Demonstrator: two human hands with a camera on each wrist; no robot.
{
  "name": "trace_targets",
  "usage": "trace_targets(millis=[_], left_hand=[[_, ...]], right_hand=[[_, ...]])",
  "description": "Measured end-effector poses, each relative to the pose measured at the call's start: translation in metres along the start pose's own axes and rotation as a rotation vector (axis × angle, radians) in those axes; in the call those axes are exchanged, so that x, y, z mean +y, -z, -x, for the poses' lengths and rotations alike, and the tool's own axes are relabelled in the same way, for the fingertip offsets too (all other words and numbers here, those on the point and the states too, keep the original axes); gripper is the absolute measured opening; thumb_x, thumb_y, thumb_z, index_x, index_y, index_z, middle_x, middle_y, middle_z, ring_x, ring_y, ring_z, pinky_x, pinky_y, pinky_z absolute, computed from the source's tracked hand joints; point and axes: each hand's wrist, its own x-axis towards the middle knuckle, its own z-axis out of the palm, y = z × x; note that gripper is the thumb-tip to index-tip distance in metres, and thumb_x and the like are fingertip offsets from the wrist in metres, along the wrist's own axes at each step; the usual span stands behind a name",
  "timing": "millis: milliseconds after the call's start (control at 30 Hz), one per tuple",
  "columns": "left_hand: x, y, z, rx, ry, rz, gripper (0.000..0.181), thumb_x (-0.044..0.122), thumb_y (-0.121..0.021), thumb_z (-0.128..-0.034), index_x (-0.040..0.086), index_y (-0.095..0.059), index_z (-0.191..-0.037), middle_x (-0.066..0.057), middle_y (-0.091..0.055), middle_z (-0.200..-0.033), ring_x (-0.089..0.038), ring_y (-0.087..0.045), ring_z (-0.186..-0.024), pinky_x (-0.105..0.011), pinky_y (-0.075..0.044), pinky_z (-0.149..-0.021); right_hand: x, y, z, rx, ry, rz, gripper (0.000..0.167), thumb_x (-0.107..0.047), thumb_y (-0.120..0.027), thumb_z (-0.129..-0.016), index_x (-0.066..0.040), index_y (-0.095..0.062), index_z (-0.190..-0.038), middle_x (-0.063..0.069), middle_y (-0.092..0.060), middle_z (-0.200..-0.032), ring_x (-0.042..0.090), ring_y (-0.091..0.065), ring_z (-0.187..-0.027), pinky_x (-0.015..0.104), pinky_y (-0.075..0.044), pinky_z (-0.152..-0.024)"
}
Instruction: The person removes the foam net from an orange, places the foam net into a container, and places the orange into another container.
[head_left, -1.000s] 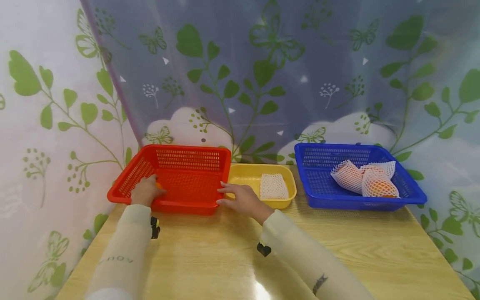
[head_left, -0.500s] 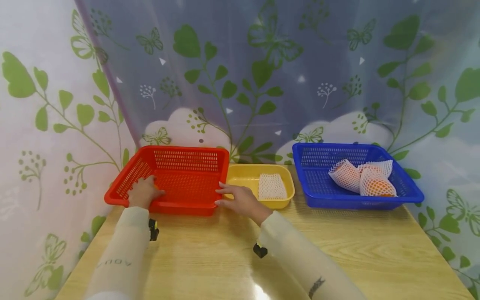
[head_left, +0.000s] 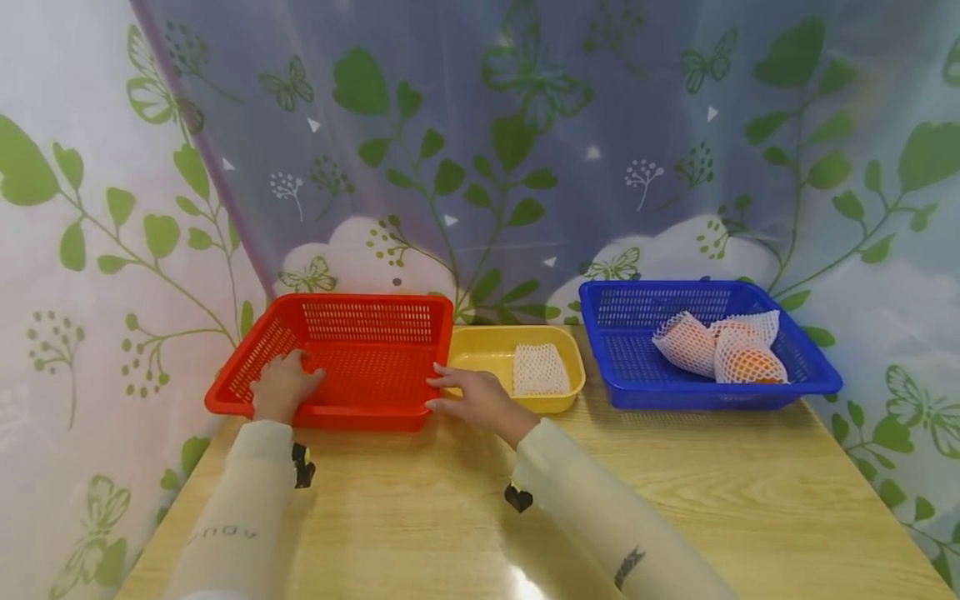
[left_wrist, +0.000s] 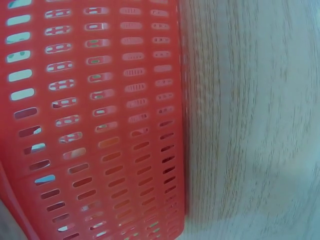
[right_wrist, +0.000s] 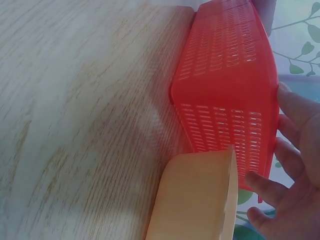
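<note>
In the head view my left hand (head_left: 283, 387) reaches over the front left rim of the red basket (head_left: 367, 410), fingers bent down inside it. Most of its fingertips and whatever lies beneath the palm are hidden. Through the slots of the red basket wall (left_wrist: 182, 115) the left wrist view shows an orange patch, too blurred to name. My right hand (head_left: 480, 402) has its fingers spread at the basket's right rim, beside the yellow tray (head_left: 474, 340). The right wrist view shows this hand (right_wrist: 295, 170) with fingertips touching the red rim (right_wrist: 274, 75), gripping nothing.
A folded white foam net (head_left: 540, 369) lies in the yellow tray. At the right, a blue basket (head_left: 720, 398) holds several net-wrapped orange fruits (head_left: 750, 364). A patterned curtain (head_left: 465, 125) hangs behind the wooden table (head_left: 420, 517).
The orange thing that showed beside my left fingers a second ago is out of sight in the head view. My right hand has stayed at the rim. The head view has shifted slightly.
</note>
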Motion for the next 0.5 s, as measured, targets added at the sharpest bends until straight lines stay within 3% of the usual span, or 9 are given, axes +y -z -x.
trace_targets(millis=[367, 500], left_hand=[[-0.005, 0.0, -0.01, 0.077, -0.053, 0.05, 0.056, 0.044, -0.044, -0.1, 0.0, -0.045, -0.135, -0.031, -0.046, -0.137, -0.053, -0.042, -0.119, -0.074, -0.028, -0.092], [-0.007, -0.003, -0.01, 0.162, -0.081, 0.089, 0.059, 0.049, -0.038, -0.101, 0.001, -0.048, -0.133, -0.029, -0.05, -0.134, -0.052, -0.044, -0.119, -0.072, -0.03, -0.09]], right_hand=[[-0.004, 0.006, -0.006, -0.068, 0.002, 0.093, 0.045, -0.035, -0.065, -0.093, -0.015, -0.06, -0.133, -0.001, -0.041, -0.151, 0.022, -0.041, -0.137, 0.04, -0.031, -0.113], [-0.005, 0.012, -0.003, -0.117, 0.004, 0.11, 0.053, -0.038, -0.065, -0.093, -0.018, -0.054, -0.14, 0.004, -0.036, -0.154, 0.025, -0.036, -0.14, 0.047, -0.028, -0.114]])
